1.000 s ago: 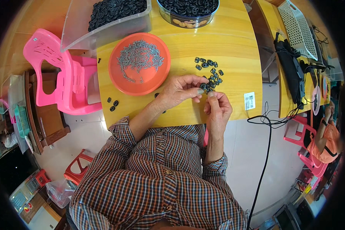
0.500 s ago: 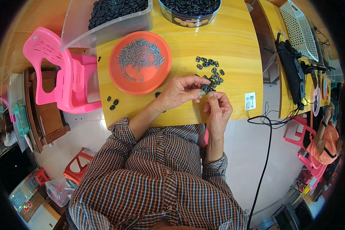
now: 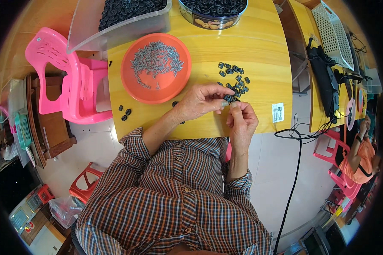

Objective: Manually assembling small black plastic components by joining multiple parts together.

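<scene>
My left hand (image 3: 201,102) pinches a small black oval piece with holes (image 3: 228,98) above the near part of the yellow table. Thumb and fingertips of my right hand (image 3: 243,119) are pressed together against the near side of that same piece. Whether a pin sits between the fingers is too small to tell. Just beyond my hands lies a loose cluster of similar black pieces (image 3: 238,78). Left of them, a round orange dish (image 3: 155,95) holds many small grey metal pins (image 3: 166,59). A few more black pieces (image 3: 126,114) lie near the table's left corner.
A clear plastic box (image 3: 136,36) and a round tin (image 3: 212,22), both full of black pieces, stand at the far edge. A white label (image 3: 278,112) lies at the right. Pink chair (image 3: 68,80) at left; black cable (image 3: 297,170) hangs at right. Another person (image 3: 361,155) sits far right.
Both hands keep the same pinch on the black piece, with hardly any movement. The view has shifted very slightly.
</scene>
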Motion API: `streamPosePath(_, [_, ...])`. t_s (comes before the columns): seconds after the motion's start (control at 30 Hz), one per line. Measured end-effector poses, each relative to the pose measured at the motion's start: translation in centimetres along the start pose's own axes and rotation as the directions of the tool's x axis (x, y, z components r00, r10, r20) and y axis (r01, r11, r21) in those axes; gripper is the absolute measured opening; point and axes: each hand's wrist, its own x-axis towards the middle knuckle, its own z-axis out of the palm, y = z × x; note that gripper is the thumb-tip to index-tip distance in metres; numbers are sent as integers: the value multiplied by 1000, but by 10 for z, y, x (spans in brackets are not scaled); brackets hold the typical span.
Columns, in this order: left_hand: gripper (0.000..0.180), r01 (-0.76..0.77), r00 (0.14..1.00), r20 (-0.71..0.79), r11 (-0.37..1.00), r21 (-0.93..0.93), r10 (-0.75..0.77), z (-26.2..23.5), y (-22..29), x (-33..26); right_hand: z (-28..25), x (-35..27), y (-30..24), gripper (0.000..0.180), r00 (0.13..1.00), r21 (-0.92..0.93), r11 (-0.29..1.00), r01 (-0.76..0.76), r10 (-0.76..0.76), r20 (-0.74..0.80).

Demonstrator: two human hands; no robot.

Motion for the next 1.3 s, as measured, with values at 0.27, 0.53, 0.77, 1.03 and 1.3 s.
streamPosePath(0.27, [26, -18, 1000, 7, 998, 65, 18, -1, 3, -1, 1, -1, 0, 13, 999, -34, 999, 29, -29, -14])
streamPosePath(0.53, [27, -27, 999, 35, 996, 88, 24, -4, 5, -1, 2, -2, -2, 13, 999, -59, 998, 39, -40, -11])
streamPosePath(0.77, [29, -24, 999, 48, 996, 83, 21, -3, 6, -1, 0, -1, 0, 14, 1000, -50, 998, 28, -28, -11])
streamPosePath(1.03, [27, -11, 1000, 26, 1000, 23, 10, -3, 4, -3, 6, -3, 2, 15, 999, -50, 997, 51, -51, 14])
streamPosePath(1.3, [27, -4, 1000, 18, 998, -66, 6, -8, 0, -5, 6, -2, 3, 14, 999, -49, 998, 40, -38, 39])
